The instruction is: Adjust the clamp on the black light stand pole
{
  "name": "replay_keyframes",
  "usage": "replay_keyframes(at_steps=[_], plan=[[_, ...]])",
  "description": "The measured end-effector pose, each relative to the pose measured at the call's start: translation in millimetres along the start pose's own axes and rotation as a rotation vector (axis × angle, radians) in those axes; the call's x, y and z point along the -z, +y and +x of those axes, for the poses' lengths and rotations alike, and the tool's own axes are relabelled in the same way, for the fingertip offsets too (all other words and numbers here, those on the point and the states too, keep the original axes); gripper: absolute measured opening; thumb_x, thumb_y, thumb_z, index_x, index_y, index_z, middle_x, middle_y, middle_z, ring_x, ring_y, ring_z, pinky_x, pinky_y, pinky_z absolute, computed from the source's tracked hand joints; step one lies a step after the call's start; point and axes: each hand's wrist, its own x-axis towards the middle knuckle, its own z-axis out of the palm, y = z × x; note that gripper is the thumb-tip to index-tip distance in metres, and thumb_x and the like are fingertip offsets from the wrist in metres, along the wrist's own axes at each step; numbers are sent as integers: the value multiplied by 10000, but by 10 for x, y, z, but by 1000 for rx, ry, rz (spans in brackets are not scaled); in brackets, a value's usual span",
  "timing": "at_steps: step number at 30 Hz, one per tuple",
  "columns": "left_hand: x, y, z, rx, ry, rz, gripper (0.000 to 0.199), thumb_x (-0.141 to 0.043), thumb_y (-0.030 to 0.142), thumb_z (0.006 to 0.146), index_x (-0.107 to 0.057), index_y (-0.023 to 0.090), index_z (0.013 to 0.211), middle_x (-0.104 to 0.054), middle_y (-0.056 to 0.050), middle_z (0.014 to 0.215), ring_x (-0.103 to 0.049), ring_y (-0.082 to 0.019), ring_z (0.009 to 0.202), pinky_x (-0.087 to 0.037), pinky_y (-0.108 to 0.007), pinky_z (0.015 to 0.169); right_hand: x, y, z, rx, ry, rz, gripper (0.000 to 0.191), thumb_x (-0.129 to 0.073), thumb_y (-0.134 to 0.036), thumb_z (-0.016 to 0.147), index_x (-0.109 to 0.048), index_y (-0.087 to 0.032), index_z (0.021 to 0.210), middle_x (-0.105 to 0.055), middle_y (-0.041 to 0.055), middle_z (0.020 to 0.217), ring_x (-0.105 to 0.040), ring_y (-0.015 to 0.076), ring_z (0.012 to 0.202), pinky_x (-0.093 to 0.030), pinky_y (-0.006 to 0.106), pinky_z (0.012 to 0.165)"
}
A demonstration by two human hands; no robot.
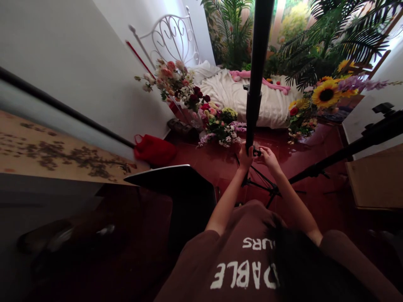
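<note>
A tall black light stand [254,96] rises in front of me, its upper end running out of the top of the view. My left hand [245,158] is wrapped round the lower part of its pole. On the pole's right side sits a small black clamp knob [257,151]. My right hand [268,158] has its thumb and fingers closed on this knob. The stand's spread legs [262,187] show below my hands, on the dark red floor.
A second black stand [340,157] slants in from the right, near a cardboard box [376,178]. To my left are a black chair [189,188] and a red bag [155,149]. Artificial flowers [217,121] and a draped bed [226,94] lie ahead.
</note>
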Motion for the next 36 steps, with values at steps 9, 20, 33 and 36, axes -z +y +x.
replay_keyframes(at_steps=[9, 20, 33, 36], plan=[[-25, -37, 14, 8, 10, -6, 566, -417, 685, 897, -610, 211, 1141, -642, -65, 828, -583, -166, 689, -478, -279, 661, -2, 60, -200, 217, 9, -190, 575, -622, -548, 821, -474, -214, 1266, -698, -11, 729, -708, 181, 651, -594, 312, 590], [-17, -38, 0, -4, 8, 7, 547, -409, 681, 904, -608, 204, 1082, -658, -76, 866, -618, -173, 747, -494, -282, 704, 94, 59, -210, 269, 46, -451, 531, -519, -667, 878, -586, -235, 1180, -705, -5, 654, -708, 201, 616, -547, 295, 615], [-11, -35, -9, -26, 1, 46, 480, -397, 634, 936, -571, 206, 1069, -649, -45, 837, -615, -149, 716, -495, -265, 695, 47, -33, -24, 178, 77, -535, 630, -370, -746, 892, -618, -230, 628, -586, 5, 423, -642, 188, 510, -485, 267, 598], [-10, -13, -9, -19, -13, 60, 484, -391, 632, 938, -573, 209, 1089, -655, -54, 866, -617, -154, 737, -496, -268, 701, 12, 22, -13, 144, 29, -386, 687, -352, -814, 845, -574, -226, 567, -564, 9, 408, -599, 174, 443, -468, 271, 538]])
